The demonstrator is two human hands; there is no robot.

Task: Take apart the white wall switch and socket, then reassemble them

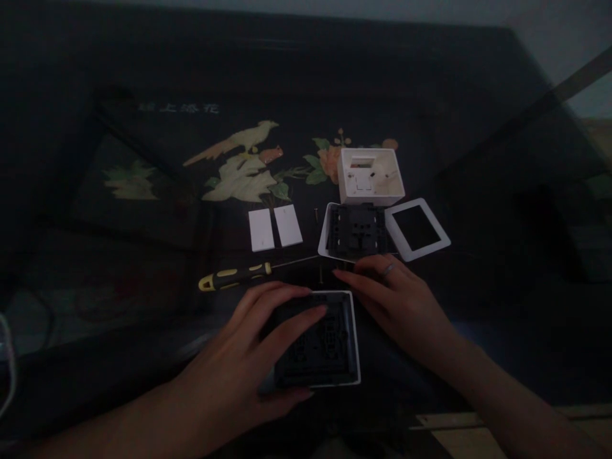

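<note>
My left hand (261, 347) grips a white-edged wall-switch box (354, 338) with a dark switch mechanism inside, thumb at the near edge and fingers over the far side and top. To the right of it, my right hand (399, 296) hovers low over the table with its index finger stretched out and its thumb partly hidden; I see nothing held in it. A screw (321, 274) is just left of those fingertips. Beyond the right hand lies a second dark switch mechanism (358, 229) in a white frame. A yellow-and-black screwdriver (239, 275) points its shaft toward it.
Two white rocker plates (261, 231) lie side by side, with another screw (316, 215) to their right. An open white back box (371, 178) stands behind the mechanism, touching or nearly touching it. A white cover frame (421, 229) lies at the right on the dark, bird-decorated tabletop (287, 83).
</note>
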